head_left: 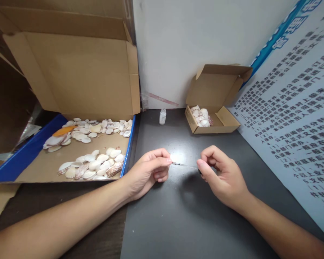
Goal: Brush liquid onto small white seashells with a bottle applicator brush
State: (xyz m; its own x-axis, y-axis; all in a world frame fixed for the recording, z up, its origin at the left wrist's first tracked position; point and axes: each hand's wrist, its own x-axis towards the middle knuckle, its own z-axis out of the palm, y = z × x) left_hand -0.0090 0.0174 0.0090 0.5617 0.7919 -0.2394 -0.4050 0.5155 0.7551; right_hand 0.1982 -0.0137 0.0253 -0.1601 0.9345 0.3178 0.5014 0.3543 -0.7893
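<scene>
Thin strand (pixel 187 166), rod or thread, can't tell which, spans the gap between both hands above the dark table (pixel 156 223). Left hand (pixel 153 167) pinches a small pale piece (pixel 174 158) between thumb and forefinger, other fingers curled; strand's dark end sits right by it, glare hides whether they touch. Right hand (pixel 218 172) is narrow too, thumb and forefinger closed on the strand's other end, dark bit (pixel 199 172) showing under the thumb. Containers: big cardboard box (pixel 40 167), blue outer walls, left side, lid up, loose shells inside in two groups. Back group (pixel 83 130): mostly flat pale shells, orange piece (pixel 64 131) among them toward the left. Front group (pixel 94 164): whitish shells plus some brown-speckled ones, one long ribbed shell (pixel 115 168) near the right corner. Small cardboard box (pixel 217 128), back right, lid up, white shells (pixel 203 117) heaped in its left part. Small bottle (pixel 162 117) upright between the boxes, dark print on it, contents can't tell
</scene>
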